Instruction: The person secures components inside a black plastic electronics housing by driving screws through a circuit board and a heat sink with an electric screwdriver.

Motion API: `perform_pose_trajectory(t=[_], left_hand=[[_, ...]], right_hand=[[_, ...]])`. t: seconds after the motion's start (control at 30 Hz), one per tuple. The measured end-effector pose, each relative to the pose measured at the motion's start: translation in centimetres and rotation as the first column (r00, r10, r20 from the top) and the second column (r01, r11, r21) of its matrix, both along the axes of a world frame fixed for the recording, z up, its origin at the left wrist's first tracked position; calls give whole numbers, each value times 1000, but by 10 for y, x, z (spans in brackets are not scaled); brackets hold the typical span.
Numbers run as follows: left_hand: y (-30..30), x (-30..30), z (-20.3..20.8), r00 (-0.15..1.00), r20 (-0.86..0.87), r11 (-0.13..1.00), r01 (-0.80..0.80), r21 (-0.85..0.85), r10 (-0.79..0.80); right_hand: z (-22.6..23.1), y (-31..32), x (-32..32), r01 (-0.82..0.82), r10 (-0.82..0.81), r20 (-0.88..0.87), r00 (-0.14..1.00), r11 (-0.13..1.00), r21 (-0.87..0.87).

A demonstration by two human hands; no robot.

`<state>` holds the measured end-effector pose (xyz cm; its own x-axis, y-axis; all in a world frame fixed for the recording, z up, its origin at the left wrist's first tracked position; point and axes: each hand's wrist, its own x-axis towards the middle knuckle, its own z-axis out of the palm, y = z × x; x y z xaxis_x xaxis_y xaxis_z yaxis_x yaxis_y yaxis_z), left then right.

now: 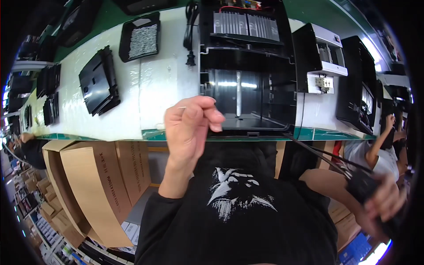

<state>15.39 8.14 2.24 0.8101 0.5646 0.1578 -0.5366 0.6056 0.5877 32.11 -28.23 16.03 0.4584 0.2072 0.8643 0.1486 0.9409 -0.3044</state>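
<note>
My left hand (190, 126) is raised at the table's front edge, before a large black open-fronted housing (247, 95). Its fingers are curled in toward the thumb, and anything between them is too small or hidden to make out. Out to the far right, off the table, my right hand (385, 201) is smeared by motion but wraps round a dark object with black cords (363, 185). The cords stretch back to the housing's lower right corner. Inside the housing are dark smooth walls and, at its far end, silver finned metal blocks (245, 25).
Left on the table are a black tray of small silver parts (143, 40), stacked black panels (99, 81) and a coiled power cord (190, 35). To the right stand a white-fronted unit (327, 51) and another black housing (358, 84). Open cardboard boxes (95, 185) flank me; a co-worker (362, 152) sits right.
</note>
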Motion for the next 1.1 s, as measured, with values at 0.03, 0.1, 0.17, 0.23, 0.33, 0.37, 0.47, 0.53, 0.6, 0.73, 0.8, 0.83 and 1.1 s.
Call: perform_pose_trajectory(t=[0.03, 0.1, 0.17, 0.23, 0.33, 0.37, 0.47, 0.53, 0.6, 0.73, 0.8, 0.83, 1.1], left_hand=[[-7, 7, -1, 997, 47, 987, 68, -142, -62], [-18, 10, 5, 990, 103, 924, 124, -363, -93], [-31, 22, 10, 973, 198, 847, 201, -492, -116], [-37, 24, 10, 961, 250, 805, 241, -542, -120], [-48, 24, 18, 941, 318, 761, 291, -580, -118], [-49, 24, 19, 934, 341, 744, 304, -595, -109], [-50, 25, 17, 931, 349, 768, 299, -566, -105], [-51, 27, 16, 926, 363, 766, 305, -565, -101], [-52, 27, 16, 907, 412, 745, 333, -578, -86], [-54, 28, 13, 907, 410, 765, 331, -552, -97], [-55, 28, 10, 912, 402, 798, 297, -524, -76], [-55, 25, 8, 915, 398, 800, 287, -526, -66], [-61, -15, 32, 856, -92, 834, 517, 191, -509]], right_hand=[[3, -2, -1, 7, -7, 0, 1000, 1000, 15], [27, 33, -4, -77, 19, 125, 992, 874, 480], [31, 118, -29, -277, 175, 216, 960, 689, 670], [21, 149, -42, -16, -55, 81, 995, 726, 687], [9, 152, -52, 98, -137, 20, 990, 795, 598], [6, 152, -52, 175, -206, 4, 979, 838, 516], [3, 161, -56, 73, -80, -7, 997, 867, 493], [2, 156, -55, 111, -113, -27, 993, 860, 498], [3, 156, -56, 153, -149, -45, 988, 866, 476], [3, 164, -59, 183, -178, -56, 982, 854, 488], [3, 170, -60, 188, -187, -53, 981, 842, 506], [1, 170, -59, 181, -177, -57, 983, 844, 504], [-5, 200, -56, 89, -168, 105, 980, 847, 524]])
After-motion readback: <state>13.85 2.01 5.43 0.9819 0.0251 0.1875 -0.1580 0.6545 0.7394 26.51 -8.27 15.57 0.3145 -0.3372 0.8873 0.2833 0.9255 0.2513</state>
